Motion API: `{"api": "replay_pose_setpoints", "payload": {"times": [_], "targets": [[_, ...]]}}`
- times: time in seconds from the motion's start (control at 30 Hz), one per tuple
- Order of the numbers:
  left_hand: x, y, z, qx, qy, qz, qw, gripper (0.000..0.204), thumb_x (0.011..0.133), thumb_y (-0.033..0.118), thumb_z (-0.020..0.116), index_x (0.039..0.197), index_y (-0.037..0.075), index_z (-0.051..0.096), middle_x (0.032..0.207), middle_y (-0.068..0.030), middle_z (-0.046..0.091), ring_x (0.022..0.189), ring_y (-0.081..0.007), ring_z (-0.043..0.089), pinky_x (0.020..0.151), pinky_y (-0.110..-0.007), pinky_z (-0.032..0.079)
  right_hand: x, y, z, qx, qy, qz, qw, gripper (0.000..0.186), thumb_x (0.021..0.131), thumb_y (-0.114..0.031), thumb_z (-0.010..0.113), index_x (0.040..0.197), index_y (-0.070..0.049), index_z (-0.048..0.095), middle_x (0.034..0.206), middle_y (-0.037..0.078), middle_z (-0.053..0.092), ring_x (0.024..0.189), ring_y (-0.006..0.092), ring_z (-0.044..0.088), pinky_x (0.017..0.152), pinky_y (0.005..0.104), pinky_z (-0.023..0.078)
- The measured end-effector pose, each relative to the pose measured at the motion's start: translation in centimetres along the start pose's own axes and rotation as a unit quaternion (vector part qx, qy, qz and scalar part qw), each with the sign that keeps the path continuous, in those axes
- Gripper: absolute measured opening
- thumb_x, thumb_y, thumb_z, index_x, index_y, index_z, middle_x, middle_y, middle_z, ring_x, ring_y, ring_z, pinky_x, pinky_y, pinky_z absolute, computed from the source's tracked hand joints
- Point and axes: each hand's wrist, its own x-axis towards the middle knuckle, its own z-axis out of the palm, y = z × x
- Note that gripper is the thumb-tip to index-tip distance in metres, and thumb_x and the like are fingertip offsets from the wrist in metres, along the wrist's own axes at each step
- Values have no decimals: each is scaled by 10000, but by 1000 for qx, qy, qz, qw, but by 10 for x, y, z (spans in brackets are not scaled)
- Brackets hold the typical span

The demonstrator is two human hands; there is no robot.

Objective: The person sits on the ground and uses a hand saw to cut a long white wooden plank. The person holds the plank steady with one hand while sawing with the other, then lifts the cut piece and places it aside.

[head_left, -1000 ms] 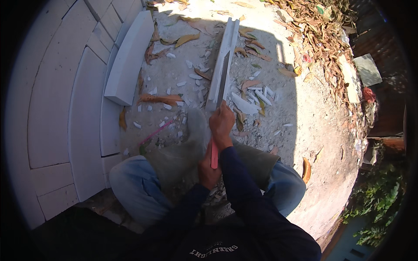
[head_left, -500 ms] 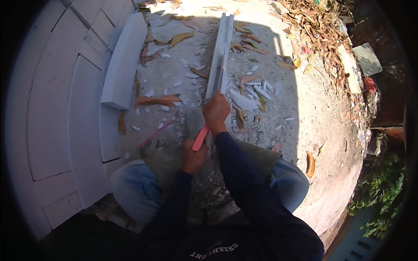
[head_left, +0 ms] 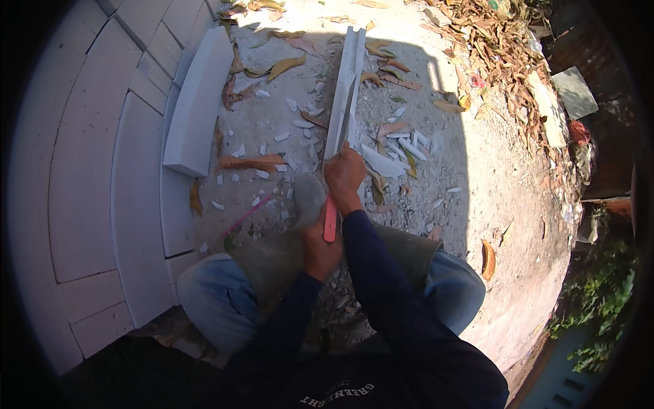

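A long white grooved strip [head_left: 338,95], perhaps cut from a pale block, stretches away from me on the dusty ground. Along its groove lies a thin grey blade [head_left: 347,121], partly covered at the near end by my right hand [head_left: 345,176]. That hand is closed round the front part of a bladed tool with a pinkish-red handle [head_left: 330,221]. Lower down, my left hand [head_left: 321,249] is closed at the rear of the same handle. The strip's near end is hidden behind my hands.
White blocks [head_left: 143,204] are stacked on the left, with a loose block [head_left: 199,102] leaning there. White chips [head_left: 385,162] and dry leaves [head_left: 286,66] litter the ground. A thin pink stick [head_left: 248,215] lies by my left knee; a leaf heap [head_left: 490,48] is far right.
The handle's rear end and my left hand have swung to the right, bringing the handle nearly upright in view. My right hand has shifted slightly right and stays closed.
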Motion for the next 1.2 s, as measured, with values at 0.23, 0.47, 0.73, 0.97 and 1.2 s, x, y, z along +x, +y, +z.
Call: {"api": "replay_pose_setpoints", "payload": {"times": [0.23,0.47,0.73,0.97,1.2], "targets": [[-12,-38,5,-47,-38,-37,997,373,792,-30,624,1161,-65,657,788,-94,653,670,-197,631,611,-313,464,-6,-8,-19,-78,-60,39,994,418,823,-73,584,1213,43,678,802,212,694,745,414,690,689,509,531],[-37,-7,-55,-85,-20,-89,992,273,789,31,672,1044,-66,678,691,-42,562,658,-135,530,627,-339,461,-51,-20,-47,132,43,18,990,377,929,-277,655,1090,55,730,752,189,688,688,361,686,682,451,525],[-5,109,-105,-106,-4,-113,988,131,865,46,666,788,32,560,604,-11,516,512,-110,495,480,-303,393,-150,78,-80,75,7,170,983,425,911,-312,708,1061,86,705,913,255,711,882,394,701,806,469,535],[42,189,-147,-318,-37,-214,923,191,908,39,655,781,89,522,623,17,457,483,-97,471,428,-289,378,-155,50,-130,117,-18,131,984,406,836,-295,776,1031,59,739,828,244,713,768,300,730,704,431,538],[24,204,-123,-310,5,-166,936,160,886,6,642,784,49,527,638,-20,484,477,-128,455,418,-325,362,-164,2,-216,192,-34,134,972,324,849,-279,775,879,43,750,767,217,697,666,324,686,694,422,534]]}}
